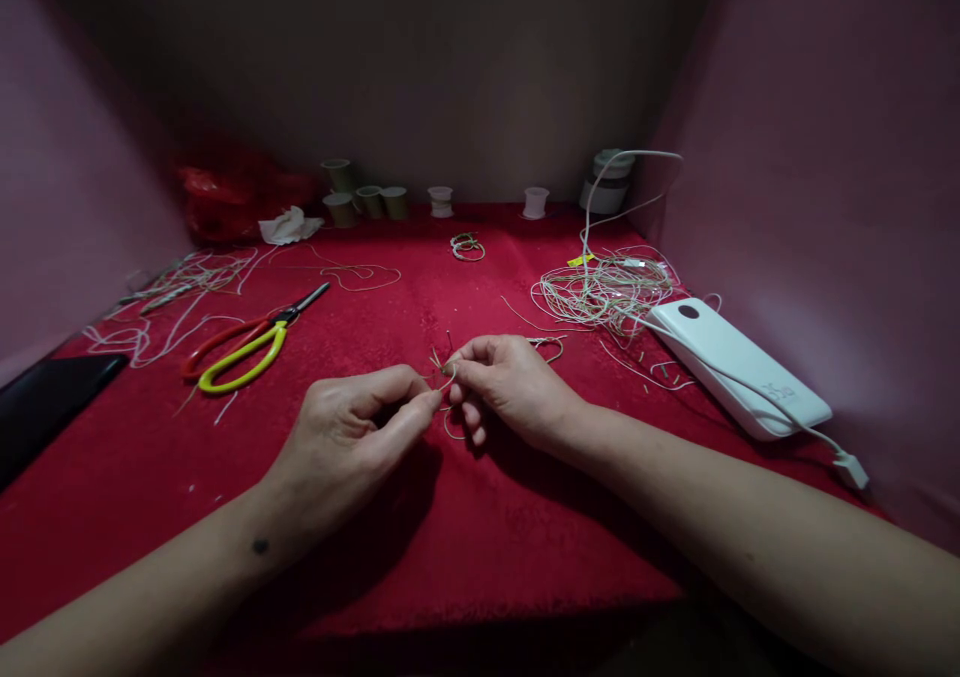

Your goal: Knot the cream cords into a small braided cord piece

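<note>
Room for moving is widest on the wearer's side of the hands, where the red cloth (pixel 465 547) lies bare. The left hand (pixel 352 437) pinches one end of a short cord (pixel 444 375) between thumb and forefinger. The right hand (pixel 504 382) nips the other end, its other fingers curled. Scissors (pixel 247 345) lie well to the left of the left hand. To the right of the right hand are a cord tangle (pixel 607 292) and a white power bank (pixel 739 367), just before the pink wall (pixel 825 207) that closes that side. The grey marking on the power bank is too faint to read.
</note>
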The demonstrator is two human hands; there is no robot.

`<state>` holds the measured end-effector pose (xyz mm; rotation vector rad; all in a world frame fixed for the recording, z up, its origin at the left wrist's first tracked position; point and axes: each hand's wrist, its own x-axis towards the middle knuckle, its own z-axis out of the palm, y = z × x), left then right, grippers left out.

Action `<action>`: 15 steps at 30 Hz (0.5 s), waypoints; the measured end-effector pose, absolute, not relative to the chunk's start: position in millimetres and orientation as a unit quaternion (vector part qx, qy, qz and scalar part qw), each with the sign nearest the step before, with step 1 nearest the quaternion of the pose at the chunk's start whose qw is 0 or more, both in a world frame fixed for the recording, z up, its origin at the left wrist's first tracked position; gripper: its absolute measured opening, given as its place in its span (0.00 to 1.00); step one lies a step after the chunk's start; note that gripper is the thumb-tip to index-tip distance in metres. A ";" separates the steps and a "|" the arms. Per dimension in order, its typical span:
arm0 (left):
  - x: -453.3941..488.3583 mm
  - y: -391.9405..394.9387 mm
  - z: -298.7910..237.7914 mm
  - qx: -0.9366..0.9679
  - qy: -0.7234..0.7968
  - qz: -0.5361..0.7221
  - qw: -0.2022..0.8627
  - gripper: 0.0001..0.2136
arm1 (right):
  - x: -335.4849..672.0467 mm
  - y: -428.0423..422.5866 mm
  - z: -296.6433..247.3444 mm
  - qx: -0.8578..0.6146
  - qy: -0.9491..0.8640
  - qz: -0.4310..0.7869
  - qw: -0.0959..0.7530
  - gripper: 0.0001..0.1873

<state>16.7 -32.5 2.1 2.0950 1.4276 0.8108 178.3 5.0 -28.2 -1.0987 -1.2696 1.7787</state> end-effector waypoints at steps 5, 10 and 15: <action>16.1 -29.3 1.2 0.763 0.525 0.284 0.249 0.15 | 177.9 4.0 -28.6 -0.422 -0.493 0.679 0.342 0.11; 16.9 -28.5 1.0 0.726 0.550 0.283 0.301 0.15 | 176.6 1.6 -26.3 -0.430 -0.497 0.673 0.339 0.12; 17.6 -27.2 -0.7 0.741 0.555 0.282 0.253 0.15 | 175.0 0.8 -21.9 -0.438 -0.503 0.668 0.331 0.14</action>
